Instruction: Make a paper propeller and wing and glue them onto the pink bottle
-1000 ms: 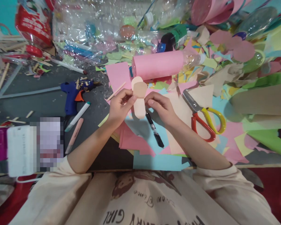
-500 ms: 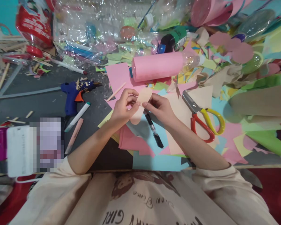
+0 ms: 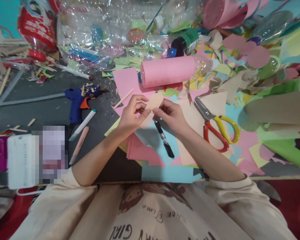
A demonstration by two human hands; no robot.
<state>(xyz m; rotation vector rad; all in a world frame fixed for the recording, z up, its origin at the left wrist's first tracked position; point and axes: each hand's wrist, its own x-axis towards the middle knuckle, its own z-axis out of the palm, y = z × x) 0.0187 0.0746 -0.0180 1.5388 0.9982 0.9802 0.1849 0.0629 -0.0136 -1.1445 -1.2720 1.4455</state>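
Cream paper [image 3: 155,101] (round-edged) in both hands [image 3: 131,115] [image 3: 174,116]

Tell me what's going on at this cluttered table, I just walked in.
A person is pinching a small cream paper cutout with the left hand and the right hand, thumbs close together. A black marker lies between the forearms. Scissors rest to the right, a blue glue gun to the left, and a pink-wrapped bottle lies just beyond the hands.

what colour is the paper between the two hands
The paper is pale peach, best seen in the head view.
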